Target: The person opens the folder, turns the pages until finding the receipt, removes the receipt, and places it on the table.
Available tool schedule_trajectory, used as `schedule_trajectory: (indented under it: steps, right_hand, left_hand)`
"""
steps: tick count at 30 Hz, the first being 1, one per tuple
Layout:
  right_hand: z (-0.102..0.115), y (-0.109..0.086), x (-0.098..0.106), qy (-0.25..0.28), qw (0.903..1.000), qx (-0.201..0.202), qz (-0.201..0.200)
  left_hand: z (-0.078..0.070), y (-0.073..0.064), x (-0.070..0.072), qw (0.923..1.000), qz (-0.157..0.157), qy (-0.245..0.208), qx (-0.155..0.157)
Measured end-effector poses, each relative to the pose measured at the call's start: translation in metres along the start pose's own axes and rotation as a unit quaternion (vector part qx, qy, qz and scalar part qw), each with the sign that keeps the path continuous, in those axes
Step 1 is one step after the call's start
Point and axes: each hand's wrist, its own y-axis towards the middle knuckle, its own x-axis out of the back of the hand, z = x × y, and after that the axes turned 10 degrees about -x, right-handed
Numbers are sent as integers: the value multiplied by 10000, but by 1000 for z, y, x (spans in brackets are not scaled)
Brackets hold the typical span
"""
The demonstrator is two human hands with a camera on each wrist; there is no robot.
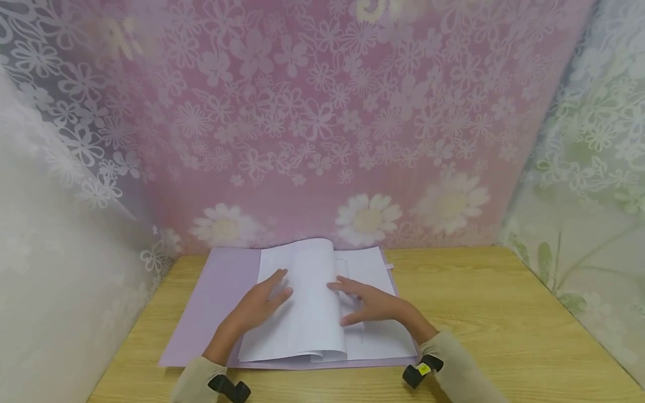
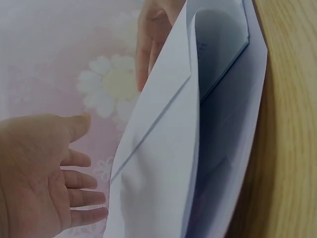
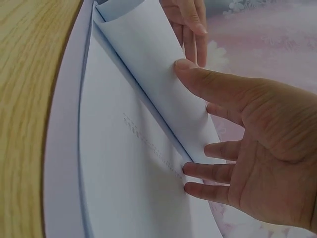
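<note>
A purple folder (image 1: pixel 221 299) lies spread on the table with white paper sheets (image 1: pixel 312 296) on it. The upper sheets bend over toward the left in a rounded fold, and the flat page (image 1: pixel 375 330) beneath shows on the right with faint print. My left hand (image 1: pixel 254 305) is over the left part of the paper, its fingers extended and apart from each other. By the rounded fold is my right hand (image 1: pixel 373 302), thumb and fingers spread. In the right wrist view, its fingertips are right at the curled sheets (image 3: pixel 148 64).
The wooden table (image 1: pixel 478 302) stretches to the right of the folder. Behind it hangs a pink curtain (image 1: pixel 322 140) with flowers, and pale floral sheeting stands at both sides. A small white tab (image 1: pixel 389 267) sticks out at the folder's right edge.
</note>
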Motion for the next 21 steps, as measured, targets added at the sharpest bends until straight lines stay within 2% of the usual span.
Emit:
schedule_trajectory:
  steps: [3,8,13,21]
  right_hand:
    - [3,1,-2,12,10000,-26,-44]
    - [8,0,-5,20,10000,-3,-94]
    - [10,1,-10,-31,9999,-31,-154]
    - [18,3,-21,172,9994,119,-258]
  left_hand:
    - [-5,1,-4,10000,46,-22,57]
    - [-10,3,-11,9989,274,353,-151]
    - [-12,3,-14,9967,447,587,-328]
    - [-7,2,-20,9955,608,664,-284]
